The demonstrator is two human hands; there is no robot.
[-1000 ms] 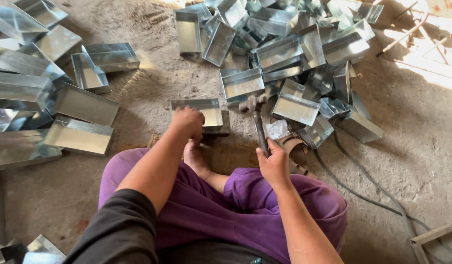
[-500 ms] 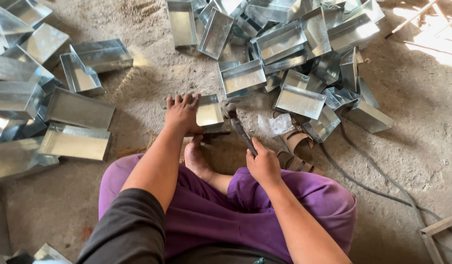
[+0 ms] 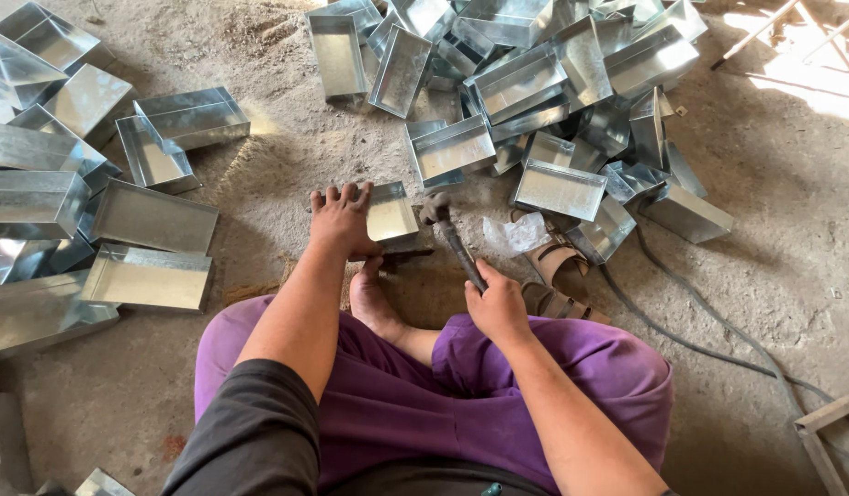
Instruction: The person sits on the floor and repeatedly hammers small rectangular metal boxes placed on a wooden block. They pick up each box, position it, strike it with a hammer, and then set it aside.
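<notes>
Left hand [image 3: 340,220] flat, fingers spread, pinning the small tin tray [image 3: 390,216] just right of it on the floor — right hand [image 3: 496,303] wrapped on the hammer [image 3: 447,234] handle; keep fingertips off the struck rim.

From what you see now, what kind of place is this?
Probably a small sheet-metal workshop with work done on the floor. Many shiny metal trays lie piled on a dusty concrete floor. The seated person's right hand grips a hammer, and the left hand steadies one small tray.
</notes>
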